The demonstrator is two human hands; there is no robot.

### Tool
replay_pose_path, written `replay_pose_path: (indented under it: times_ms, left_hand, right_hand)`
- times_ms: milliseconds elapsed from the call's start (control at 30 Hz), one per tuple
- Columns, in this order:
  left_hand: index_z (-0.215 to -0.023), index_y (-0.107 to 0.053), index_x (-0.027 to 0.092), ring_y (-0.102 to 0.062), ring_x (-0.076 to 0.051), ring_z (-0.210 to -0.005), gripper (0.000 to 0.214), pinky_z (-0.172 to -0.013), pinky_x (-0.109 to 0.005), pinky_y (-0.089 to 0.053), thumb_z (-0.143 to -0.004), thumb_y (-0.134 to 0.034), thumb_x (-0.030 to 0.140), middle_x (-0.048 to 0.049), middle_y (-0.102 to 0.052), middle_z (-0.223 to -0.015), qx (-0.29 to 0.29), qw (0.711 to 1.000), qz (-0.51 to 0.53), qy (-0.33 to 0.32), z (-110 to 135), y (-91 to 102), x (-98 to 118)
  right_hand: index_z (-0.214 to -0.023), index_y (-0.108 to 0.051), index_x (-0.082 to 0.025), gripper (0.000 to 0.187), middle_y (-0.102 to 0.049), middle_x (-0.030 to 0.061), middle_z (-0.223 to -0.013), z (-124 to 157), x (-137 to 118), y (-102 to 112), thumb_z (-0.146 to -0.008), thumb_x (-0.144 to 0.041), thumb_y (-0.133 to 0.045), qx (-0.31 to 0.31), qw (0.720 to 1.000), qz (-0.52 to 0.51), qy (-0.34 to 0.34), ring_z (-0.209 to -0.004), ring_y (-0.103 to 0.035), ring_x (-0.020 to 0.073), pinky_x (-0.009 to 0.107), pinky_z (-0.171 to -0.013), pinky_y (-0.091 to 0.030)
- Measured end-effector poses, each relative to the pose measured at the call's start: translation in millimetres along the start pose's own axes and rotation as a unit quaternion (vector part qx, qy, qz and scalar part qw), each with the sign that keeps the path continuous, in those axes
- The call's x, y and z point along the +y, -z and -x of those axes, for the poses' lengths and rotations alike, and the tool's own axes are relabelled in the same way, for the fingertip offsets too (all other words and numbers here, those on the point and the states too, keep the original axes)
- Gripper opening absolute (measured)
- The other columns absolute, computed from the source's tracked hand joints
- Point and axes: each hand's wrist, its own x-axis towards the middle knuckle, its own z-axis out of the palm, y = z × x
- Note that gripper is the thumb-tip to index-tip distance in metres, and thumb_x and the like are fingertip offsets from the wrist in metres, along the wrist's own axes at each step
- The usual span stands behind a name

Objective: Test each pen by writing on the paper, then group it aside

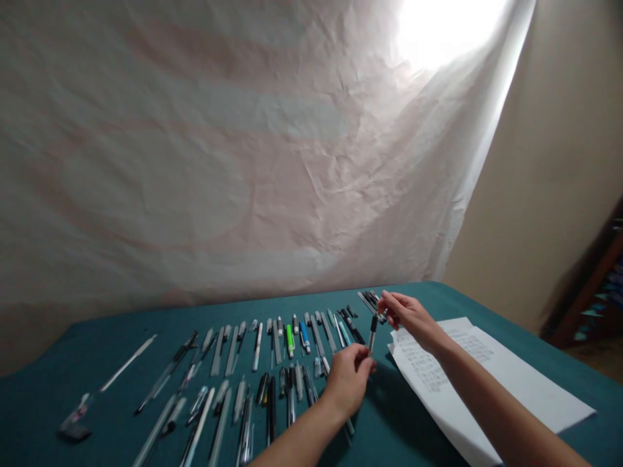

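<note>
My left hand pinches the lower end of a clear pen with a black grip, which stands nearly upright above the table. Just above and to the right of the pen's top is my right hand, its fingertips drawn together. Whether a small part sits between those fingertips is too hard to make out. Around and left of my left hand lie pens in rough rows, among them a green one and a blue one. Some pens are partly hidden behind my left forearm.
Handwritten paper sheets lie on the right, under my right forearm. Several dark pens are grouped at the back, beyond my right hand. A thin white pen rests far left. A hanging sheet stands behind the green-covered table.
</note>
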Motion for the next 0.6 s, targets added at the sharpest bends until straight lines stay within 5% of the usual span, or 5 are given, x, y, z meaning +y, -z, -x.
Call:
replay_pose_path:
  times_ms: [100,267,600]
  left_hand:
    - [-0.087,-0.059,0.013,-0.062,-0.017,-0.074,0.016,-0.068,-0.027,-0.048,-0.078,-0.049,0.021,-0.0061,-0.065,-0.081,0.005,1.0,0.017,0.005,-1.1,-0.9,-3.1]
    - [-0.087,-0.059,0.013,-0.062,-0.017,-0.073,0.016,-0.067,-0.027,-0.048,-0.079,-0.049,0.021,-0.0062,-0.064,-0.081,0.007,1.0,0.016,0.011,-1.2,-0.7,-3.5]
    - [-0.088,-0.059,0.013,-0.062,-0.017,-0.072,0.016,-0.066,-0.026,-0.047,-0.078,-0.048,0.018,-0.0064,-0.064,-0.08,0.01,1.0,-0.001,0.009,-1.0,1.5,-0.1]
  right_hand:
    - [-0.083,-0.056,-0.012,0.043,-0.058,0.0028,-0.066,-17.1,32.6,-9.6,-0.085,-0.048,-0.031,-0.018,0.987,0.158,-0.006,-0.046,-0.049,0.0094,0.02,-0.042,-0.037]
    - [-0.074,-0.062,-0.014,0.019,-0.063,0.0041,-0.066,-51.1,77.8,-29.4,-0.074,-0.03,-0.053,-0.017,0.965,0.262,0.006,-0.061,-0.057,0.0149,0.022,-0.057,-0.04]
    - [-0.075,-0.064,-0.014,0.015,-0.066,0.0085,-0.077,-82.9,106.0,-50.3,-0.074,-0.016,-0.049,0.0,0.912,0.41,0.016,-0.076,-0.059,0.0169,0.022,-0.067,-0.037]
